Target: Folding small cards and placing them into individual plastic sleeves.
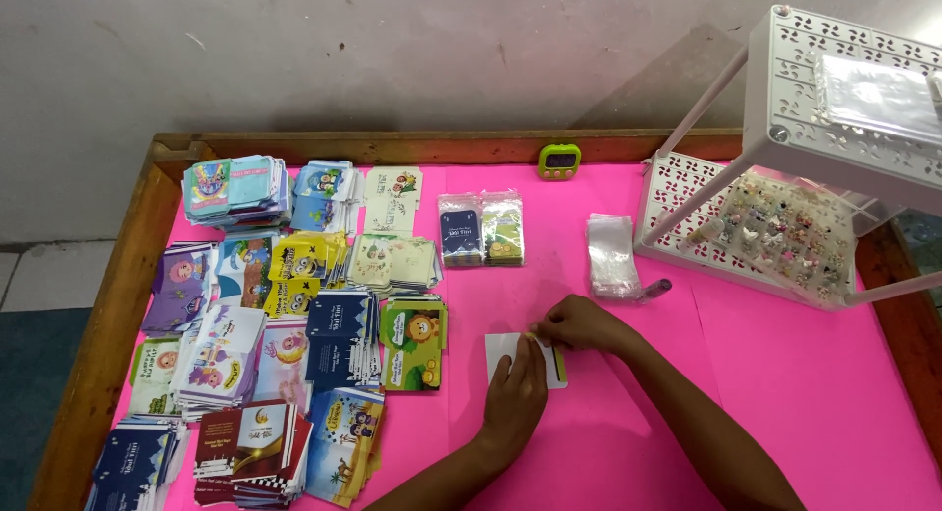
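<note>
Many stacks of coloured printed cards (285,324) are spread over the left half of the pink bench (785,374). Two filled clear packets (481,229) lie behind, with a green timer (559,161), empty sleeves (612,254) and a white rack (785,177) alongside. A white card (502,346) is pressed flat by the left hand (515,393); its edge is pinched by the right hand (579,324), fingers closed.

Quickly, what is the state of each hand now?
Left hand: open, flat on the small white rectangular card.
Right hand: fingers pinched at the card's top edge.
</note>
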